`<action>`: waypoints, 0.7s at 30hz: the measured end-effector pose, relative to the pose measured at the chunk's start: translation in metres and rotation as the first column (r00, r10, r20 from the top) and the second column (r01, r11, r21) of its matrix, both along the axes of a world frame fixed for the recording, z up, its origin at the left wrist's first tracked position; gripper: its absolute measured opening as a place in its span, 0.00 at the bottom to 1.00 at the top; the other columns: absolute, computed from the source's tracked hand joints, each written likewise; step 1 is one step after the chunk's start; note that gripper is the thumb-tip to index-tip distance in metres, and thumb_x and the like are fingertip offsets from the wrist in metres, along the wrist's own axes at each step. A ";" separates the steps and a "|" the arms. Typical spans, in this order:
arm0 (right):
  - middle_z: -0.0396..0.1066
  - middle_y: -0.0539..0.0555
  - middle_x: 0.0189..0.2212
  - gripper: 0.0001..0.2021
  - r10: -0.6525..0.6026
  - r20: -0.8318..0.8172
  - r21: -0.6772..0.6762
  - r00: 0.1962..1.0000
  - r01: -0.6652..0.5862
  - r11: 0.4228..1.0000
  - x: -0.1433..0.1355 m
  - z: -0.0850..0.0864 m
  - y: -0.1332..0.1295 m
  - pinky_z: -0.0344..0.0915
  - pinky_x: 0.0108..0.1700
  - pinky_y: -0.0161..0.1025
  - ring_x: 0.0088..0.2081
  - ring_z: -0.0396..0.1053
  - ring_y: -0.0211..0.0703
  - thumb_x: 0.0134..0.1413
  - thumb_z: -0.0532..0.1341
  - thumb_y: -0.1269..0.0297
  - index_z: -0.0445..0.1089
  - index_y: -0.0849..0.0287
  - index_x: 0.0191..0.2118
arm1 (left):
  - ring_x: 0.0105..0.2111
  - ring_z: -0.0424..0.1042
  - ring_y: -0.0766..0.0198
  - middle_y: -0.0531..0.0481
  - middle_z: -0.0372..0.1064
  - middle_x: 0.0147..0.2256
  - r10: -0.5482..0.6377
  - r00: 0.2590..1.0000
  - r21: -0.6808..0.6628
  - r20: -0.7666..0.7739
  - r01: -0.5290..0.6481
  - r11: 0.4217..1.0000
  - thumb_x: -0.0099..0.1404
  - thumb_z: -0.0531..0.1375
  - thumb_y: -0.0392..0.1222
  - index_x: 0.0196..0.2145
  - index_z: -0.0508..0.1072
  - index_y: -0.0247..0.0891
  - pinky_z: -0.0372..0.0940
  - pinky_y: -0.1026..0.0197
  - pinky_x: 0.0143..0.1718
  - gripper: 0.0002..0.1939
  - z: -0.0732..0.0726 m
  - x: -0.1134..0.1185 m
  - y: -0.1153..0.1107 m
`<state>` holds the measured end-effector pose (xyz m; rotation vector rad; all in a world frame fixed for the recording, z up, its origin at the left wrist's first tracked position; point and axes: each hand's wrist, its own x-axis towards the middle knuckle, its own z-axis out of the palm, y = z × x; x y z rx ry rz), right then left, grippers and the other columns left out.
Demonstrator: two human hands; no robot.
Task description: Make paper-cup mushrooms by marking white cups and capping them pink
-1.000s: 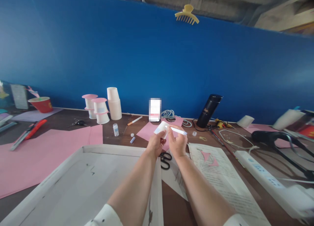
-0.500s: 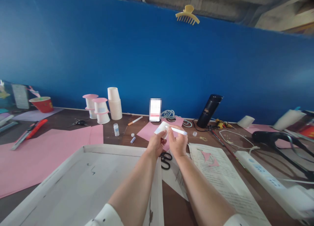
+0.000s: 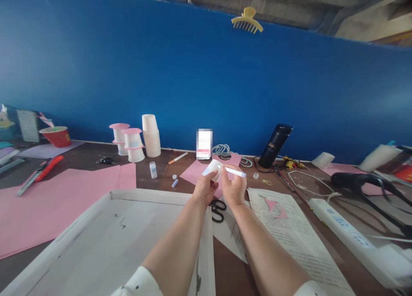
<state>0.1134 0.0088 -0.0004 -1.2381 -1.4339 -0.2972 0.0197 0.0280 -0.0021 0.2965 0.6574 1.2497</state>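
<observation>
My left hand (image 3: 206, 186) is closed on a small white paper piece (image 3: 212, 167), held over pink paper (image 3: 192, 171). Pinched in my right hand (image 3: 234, 188) is a white marker (image 3: 235, 172), its tip end at the paper piece and its pale blue end pointing right. Just behind my hands stands a phone (image 3: 204, 144) with a lit screen. Black-handled scissors (image 3: 218, 211) lie below my hands, partly hidden. A small purple cap (image 3: 174, 183) and a small clear bottle (image 3: 152, 170) are to the left.
A white tray-like board (image 3: 128, 236) fills the front left, beside pink sheets (image 3: 74, 201). Paper cups (image 3: 151, 137) stand at the back. A black bottle (image 3: 275, 146), an open book (image 3: 289, 236), a power strip (image 3: 344, 227) and black-framed glasses (image 3: 350, 182) are on the right.
</observation>
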 end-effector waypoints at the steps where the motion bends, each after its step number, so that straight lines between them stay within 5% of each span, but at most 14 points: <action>1: 0.75 0.56 0.35 0.11 -0.001 0.000 0.001 1.000 0.001 1.000 0.000 0.000 0.000 0.65 0.46 0.44 0.39 0.72 0.46 0.58 0.56 0.59 0.72 0.59 0.36 | 0.18 0.63 0.75 0.51 0.68 0.24 0.000 1.000 -0.001 -0.001 0.000 1.000 0.48 0.66 0.29 0.31 0.72 0.30 0.55 0.74 0.14 0.10 0.000 0.000 0.000; 21: 0.75 0.56 0.34 0.11 -0.027 -0.018 0.003 0.999 0.027 1.000 -0.001 0.001 0.000 0.65 0.44 0.42 0.39 0.72 0.46 0.57 0.57 0.59 0.73 0.59 0.36 | 0.17 0.64 0.74 0.51 0.68 0.23 0.019 0.999 -0.031 0.026 -0.018 0.999 0.49 0.66 0.28 0.30 0.72 0.31 0.54 0.73 0.13 0.09 0.001 -0.001 0.001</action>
